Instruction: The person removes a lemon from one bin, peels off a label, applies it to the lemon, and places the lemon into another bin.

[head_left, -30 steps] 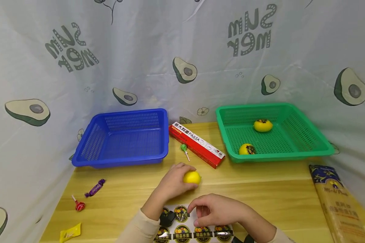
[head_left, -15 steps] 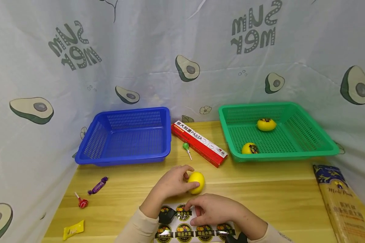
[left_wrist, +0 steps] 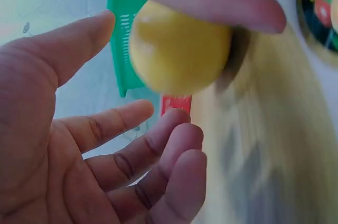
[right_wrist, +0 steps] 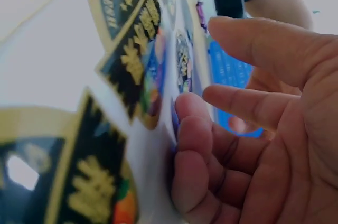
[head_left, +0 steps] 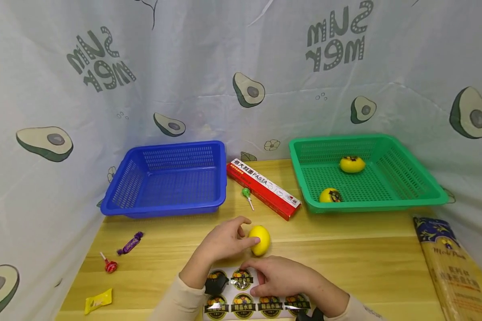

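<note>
A plain yellow lemon (head_left: 259, 240) stands on end on the wooden table. My left hand (head_left: 226, 240) is around its left side, thumb overlapping the lemon in the head view. In the left wrist view the fingers (left_wrist: 113, 123) are loosely bent and a gap shows between them and the lemon. My right hand (head_left: 283, 278) lies over a white sheet of round fruit stickers (head_left: 243, 305). Its index finger and thumb are apart near a sticker, the other fingers (right_wrist: 193, 129) loosely curled. Two lemons with stickers (head_left: 352, 164) lie in the green basket (head_left: 377, 205).
A blue basket (head_left: 164, 209) stands back left. Between the baskets lie a pasta box (head_left: 265, 189) and a green lollipop (head_left: 246, 192). At left are a purple candy (head_left: 130, 243), red lollipop (head_left: 110, 266) and yellow packet (head_left: 98, 301); at right, a pasta bag (head_left: 454, 267).
My left hand turned the lemon from lying to standing and shifted slightly left, its fingers loosening around it. My right hand stays over the sticker sheet, moving slightly left.
</note>
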`<state>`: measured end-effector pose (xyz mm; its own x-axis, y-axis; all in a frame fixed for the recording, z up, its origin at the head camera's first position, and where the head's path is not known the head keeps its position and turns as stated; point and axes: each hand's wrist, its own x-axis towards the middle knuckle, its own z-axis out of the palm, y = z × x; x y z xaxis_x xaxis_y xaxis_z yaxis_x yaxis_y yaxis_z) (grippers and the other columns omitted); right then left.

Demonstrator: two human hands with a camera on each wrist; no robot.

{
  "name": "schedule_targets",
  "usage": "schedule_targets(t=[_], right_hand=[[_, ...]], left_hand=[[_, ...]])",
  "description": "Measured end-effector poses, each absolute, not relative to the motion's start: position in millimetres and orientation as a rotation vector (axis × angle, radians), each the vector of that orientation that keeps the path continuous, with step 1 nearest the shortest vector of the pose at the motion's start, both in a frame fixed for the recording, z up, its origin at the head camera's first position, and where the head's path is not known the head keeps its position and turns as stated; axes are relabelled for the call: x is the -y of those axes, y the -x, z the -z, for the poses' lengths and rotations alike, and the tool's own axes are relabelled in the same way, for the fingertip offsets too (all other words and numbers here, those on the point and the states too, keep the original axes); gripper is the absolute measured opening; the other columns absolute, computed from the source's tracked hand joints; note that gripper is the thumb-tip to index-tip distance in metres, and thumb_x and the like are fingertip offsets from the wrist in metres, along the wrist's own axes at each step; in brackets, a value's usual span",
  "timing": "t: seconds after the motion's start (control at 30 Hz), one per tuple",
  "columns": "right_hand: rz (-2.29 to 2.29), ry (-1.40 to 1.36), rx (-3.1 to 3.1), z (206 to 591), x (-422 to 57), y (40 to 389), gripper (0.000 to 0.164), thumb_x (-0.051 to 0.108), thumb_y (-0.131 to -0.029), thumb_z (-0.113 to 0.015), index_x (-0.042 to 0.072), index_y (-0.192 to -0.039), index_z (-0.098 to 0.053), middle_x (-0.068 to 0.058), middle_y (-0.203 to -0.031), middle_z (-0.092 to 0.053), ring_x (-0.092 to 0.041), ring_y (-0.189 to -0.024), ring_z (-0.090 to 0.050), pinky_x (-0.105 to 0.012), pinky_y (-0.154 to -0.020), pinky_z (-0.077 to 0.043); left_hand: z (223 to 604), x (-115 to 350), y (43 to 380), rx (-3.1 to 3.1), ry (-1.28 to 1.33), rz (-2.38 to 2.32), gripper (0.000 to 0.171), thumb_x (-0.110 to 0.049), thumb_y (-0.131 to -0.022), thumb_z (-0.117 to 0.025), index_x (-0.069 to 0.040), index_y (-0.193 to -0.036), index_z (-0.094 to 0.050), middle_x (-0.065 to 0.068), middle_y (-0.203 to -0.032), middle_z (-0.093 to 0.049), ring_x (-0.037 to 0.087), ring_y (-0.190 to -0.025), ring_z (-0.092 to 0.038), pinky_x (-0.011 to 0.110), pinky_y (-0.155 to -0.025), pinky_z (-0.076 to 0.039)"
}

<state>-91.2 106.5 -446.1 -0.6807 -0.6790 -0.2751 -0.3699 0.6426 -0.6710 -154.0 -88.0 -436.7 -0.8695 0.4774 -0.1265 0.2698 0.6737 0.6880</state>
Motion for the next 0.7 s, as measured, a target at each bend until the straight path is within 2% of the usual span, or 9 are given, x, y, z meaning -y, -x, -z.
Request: schedule_targets(t=[0.07,0.2,0.3,0.47,0.7], right_hand=[[0.822,0.800,-2.351,448.8,-104.6,91.3,0.044,0.030,-0.089,-0.079,0.023,-0.129,-0.062,0.016,-0.071,-0.053,0.002,-0.061,-0.049,-0.018,-0.060,-0.043],[0.854,0.746,-2.351,453.3,-102.2,90.7,0.041,0.029,-0.089,-0.078,0.022,-0.128,-0.063,0.015,-0.069,-0.053,0.001,-0.057,-0.048,-0.019,-0.056,-0.041],[0.829,0.746,-2.404,453.5,-103.0,92.5,0.040,0.030,-0.089,-0.077,0.021,-0.126,-0.065,0.016,-0.067,-0.052,0.002,-0.056,-0.047,-0.019,-0.055,-0.041],[0.758,0.749,-2.477,452.0,-104.6,93.8,0.038,0.032,-0.089,-0.078,0.021,-0.124,-0.066,0.016,-0.069,-0.052,0.001,-0.060,-0.047,-0.020,-0.058,-0.042],[0.755,0.736,-2.543,454.0,-102.7,92.0,0.035,0.029,-0.089,-0.078,0.021,-0.122,-0.068,0.013,-0.069,-0.052,-0.002,-0.059,-0.044,-0.022,-0.055,-0.039]], left_hand=[[436.2,98.3,151.7,-2.587,-0.603,-1.000,0.058,-0.049,-0.092,-0.071,-0.011,-0.135,-0.061,-0.003,-0.091,-0.067,0.011,-0.080,-0.059,0.031,-0.072,-0.050],[438.1,121.8,143.1,-2.492,-0.671,-0.995,0.036,-0.035,-0.096,-0.069,-0.009,-0.121,-0.064,-0.003,-0.084,-0.065,0.008,-0.069,-0.057,0.026,-0.064,-0.049],[439.9,134.1,136.6,-2.345,-0.707,-0.989,0.022,-0.019,-0.090,-0.075,-0.011,-0.108,-0.065,-0.006,-0.074,-0.061,0.005,-0.060,-0.054,0.022,-0.057,-0.046],[444.4,136.5,127.7,-2.244,-0.723,-0.901,0.033,-0.013,-0.076,-0.087,-0.017,-0.100,-0.065,-0.010,-0.068,-0.057,0.002,-0.059,-0.051,0.019,-0.057,-0.043],[450.7,126.7,122.3,-2.360,-0.737,-0.778,0.040,-0.016,-0.071,-0.091,-0.023,-0.099,-0.062,-0.012,-0.066,-0.054,0.002,-0.057,-0.048,0.020,-0.055,-0.041]])
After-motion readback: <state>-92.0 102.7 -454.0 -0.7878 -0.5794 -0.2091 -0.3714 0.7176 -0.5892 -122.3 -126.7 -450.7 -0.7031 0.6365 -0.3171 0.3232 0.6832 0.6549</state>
